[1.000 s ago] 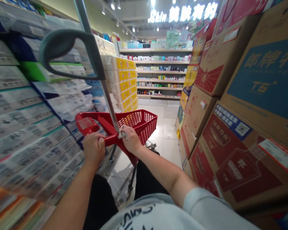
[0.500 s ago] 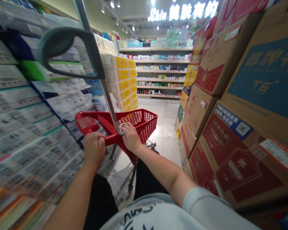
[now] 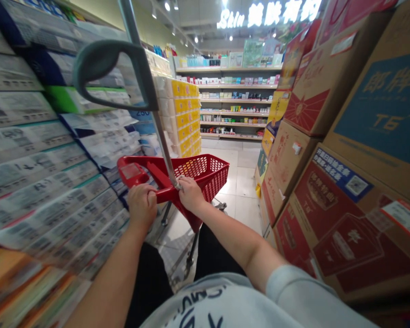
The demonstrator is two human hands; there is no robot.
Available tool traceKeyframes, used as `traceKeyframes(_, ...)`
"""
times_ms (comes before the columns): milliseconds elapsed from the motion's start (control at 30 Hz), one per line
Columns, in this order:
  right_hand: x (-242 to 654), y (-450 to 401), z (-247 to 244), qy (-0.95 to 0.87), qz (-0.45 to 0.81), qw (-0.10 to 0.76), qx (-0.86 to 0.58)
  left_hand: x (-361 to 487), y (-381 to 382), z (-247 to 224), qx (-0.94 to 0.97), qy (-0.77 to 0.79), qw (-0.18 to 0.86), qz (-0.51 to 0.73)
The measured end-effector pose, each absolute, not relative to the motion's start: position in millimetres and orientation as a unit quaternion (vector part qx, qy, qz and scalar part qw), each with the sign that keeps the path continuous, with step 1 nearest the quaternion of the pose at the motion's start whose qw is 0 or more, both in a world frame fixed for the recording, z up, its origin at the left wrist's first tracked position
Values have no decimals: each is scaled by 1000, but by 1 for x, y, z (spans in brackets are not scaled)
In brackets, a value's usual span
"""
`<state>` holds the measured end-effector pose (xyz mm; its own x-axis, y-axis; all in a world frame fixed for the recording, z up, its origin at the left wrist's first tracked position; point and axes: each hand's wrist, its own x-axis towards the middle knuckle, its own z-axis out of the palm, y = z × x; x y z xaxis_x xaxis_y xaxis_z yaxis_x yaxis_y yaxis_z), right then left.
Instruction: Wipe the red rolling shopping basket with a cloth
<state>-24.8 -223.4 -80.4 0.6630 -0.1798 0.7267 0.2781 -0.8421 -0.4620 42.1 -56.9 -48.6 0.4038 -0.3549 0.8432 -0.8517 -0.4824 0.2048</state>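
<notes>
My left hand (image 3: 142,202) is closed around the red handle of a shopping cart (image 3: 167,195), at its left part. Closed too, my right hand (image 3: 190,193) is at the handle's right part, where the lower end of a slanting metal pole (image 3: 164,146) meets it. Something small and whitish shows by these fingers. The pole rises past the top edge and carries a grey loop-shaped grip (image 3: 146,75). Beyond my hands is the cart's red plastic basket (image 3: 217,177); its bottom is mostly hidden.
Stacked paper packs (image 3: 37,159) line the left side, with yellow-and-white packs (image 3: 182,114) further on. Cardboard cartons (image 3: 348,218) are piled closely along the right. A pale tiled floor (image 3: 246,182) runs between them towards shelves (image 3: 232,86) of small products.
The view has shifted slightly left, so the cart, pole and both hands appear further right. Both hands keep their places. The back shelves look about the same size.
</notes>
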Motion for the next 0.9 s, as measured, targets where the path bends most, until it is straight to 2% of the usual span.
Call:
traceKeyframes(67, -24, -221, -87, -22, -423, 278, -862, 41, -57, -47, 773, -393, 326, 377)
traceKeyframes(267, -38, -215, -149, -29, -459, 260, -849, 39, -55, -45, 772, -393, 339, 365)
traceKeyframes(467, -29, -218, -128, -30, -445, 281, -850, 46, -56, -45, 782, -375, 343, 362)
traceKeyframes(567, -31, -211, -135, -21, -449, 275, -850, 47, -57, -46, 780, -378, 340, 364)
traceKeyframes(700, -38, -203, -151, -43, -464, 247, -850, 45, -56, -46, 775, -386, 338, 368)
traceKeyframes(900, -35, -197, -129, -137, -489, 154, -848, 43, -55, -48, 768, -396, 340, 371)
